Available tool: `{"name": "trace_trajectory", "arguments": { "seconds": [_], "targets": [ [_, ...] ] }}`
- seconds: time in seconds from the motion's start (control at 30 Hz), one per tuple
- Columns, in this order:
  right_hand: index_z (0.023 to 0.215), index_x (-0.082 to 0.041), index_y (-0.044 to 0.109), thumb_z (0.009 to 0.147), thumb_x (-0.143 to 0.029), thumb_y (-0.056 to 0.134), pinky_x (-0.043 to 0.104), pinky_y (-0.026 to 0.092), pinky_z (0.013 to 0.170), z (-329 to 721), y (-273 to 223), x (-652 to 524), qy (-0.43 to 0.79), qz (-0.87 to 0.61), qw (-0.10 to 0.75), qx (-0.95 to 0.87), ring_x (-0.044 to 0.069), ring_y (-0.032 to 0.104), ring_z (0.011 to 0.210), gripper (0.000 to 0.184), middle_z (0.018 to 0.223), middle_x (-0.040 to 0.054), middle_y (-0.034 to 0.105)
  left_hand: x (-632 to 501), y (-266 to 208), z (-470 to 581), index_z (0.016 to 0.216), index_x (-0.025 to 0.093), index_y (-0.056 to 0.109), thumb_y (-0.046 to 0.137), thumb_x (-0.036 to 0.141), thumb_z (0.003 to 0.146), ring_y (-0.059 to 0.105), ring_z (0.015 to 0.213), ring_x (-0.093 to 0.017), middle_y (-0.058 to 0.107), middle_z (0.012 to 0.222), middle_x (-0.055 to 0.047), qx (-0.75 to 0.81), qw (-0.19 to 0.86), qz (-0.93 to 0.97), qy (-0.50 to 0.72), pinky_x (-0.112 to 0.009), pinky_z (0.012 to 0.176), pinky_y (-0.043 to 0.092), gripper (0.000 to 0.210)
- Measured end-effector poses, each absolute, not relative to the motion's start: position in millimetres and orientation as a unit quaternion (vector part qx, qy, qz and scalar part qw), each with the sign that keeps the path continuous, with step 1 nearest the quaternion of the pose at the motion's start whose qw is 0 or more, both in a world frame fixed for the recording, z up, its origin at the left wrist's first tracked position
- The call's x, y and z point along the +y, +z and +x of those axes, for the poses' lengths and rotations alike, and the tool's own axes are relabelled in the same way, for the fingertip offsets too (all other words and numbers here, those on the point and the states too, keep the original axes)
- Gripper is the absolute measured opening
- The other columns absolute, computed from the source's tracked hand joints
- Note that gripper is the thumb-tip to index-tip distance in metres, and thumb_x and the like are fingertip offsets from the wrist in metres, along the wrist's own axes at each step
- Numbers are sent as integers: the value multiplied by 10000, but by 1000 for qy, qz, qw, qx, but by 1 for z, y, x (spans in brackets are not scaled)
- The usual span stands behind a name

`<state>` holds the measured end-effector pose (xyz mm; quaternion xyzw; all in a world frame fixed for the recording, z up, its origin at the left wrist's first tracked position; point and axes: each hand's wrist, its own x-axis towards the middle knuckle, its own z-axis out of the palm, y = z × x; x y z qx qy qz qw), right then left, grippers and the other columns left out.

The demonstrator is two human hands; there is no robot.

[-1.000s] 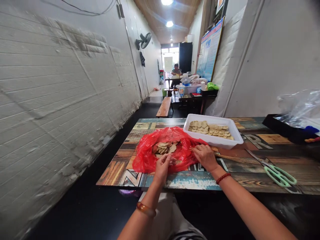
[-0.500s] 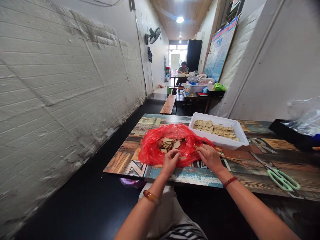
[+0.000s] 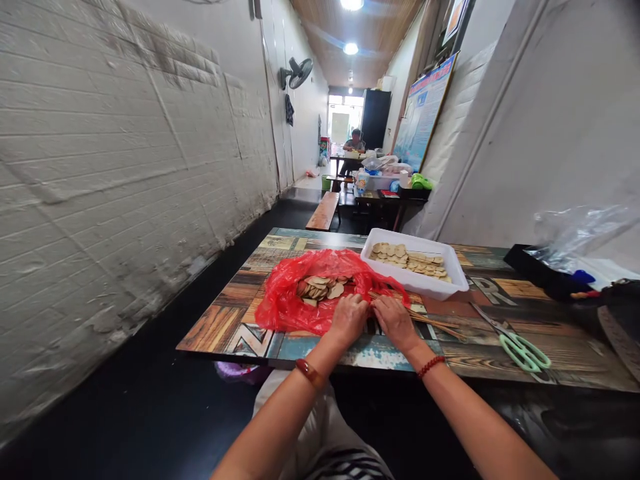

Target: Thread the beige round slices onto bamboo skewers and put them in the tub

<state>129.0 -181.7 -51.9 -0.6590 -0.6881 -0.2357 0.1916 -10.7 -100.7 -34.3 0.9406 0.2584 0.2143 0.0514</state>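
Observation:
My left hand (image 3: 350,317) is closed at the near right edge of an open red plastic bag (image 3: 280,293). Its fingertips meet those of my right hand (image 3: 394,321), which is closed too. Whatever the fingers pinch is hidden behind them. Thin wooden skewers (image 3: 436,322) lie on the table beside and partly behind my right hand. Inside the bag is a loose pile of flat, pale slices (image 3: 323,288). Behind the bag, a white plastic tray (image 3: 457,285) holds rows of similar flat slices (image 3: 415,260).
Green-handled scissors (image 3: 523,348) lie on the patterned table (image 3: 220,313) to the right. A black box (image 3: 535,273) with clear plastic stands farther right. Beyond are a wooden bench (image 3: 323,211), a cluttered second table and a seated person (image 3: 355,143).
My left hand has moved from the bag's opening toward the right, and both hands have come together. The view has shifted, so the table's right side shows more.

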Motion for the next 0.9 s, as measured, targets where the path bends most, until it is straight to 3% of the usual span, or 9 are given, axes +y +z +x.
{"name": "trace_trajectory", "arguments": {
  "seconds": [0.53,0.9],
  "targets": [
    [937,-167,598,878,-88,422,341,379,779,134,-51,-180,-223,-641,184,-711,220,547,872,202,929,98,650,-93,-35,-5,884,174,628,473,206,865,516,872,-219,583,904,-98,210,25,957,199,-360,756,394,160],
    [817,-187,599,923,-198,457,311,373,717,148,-48,-185,-214,-643,188,-711,186,530,771,177,820,50,607,-85,-30,-8,833,169,595,476,233,866,499,838,-207,578,883,-83,184,-11,962,202,-346,761,402,139]
  ]
}}
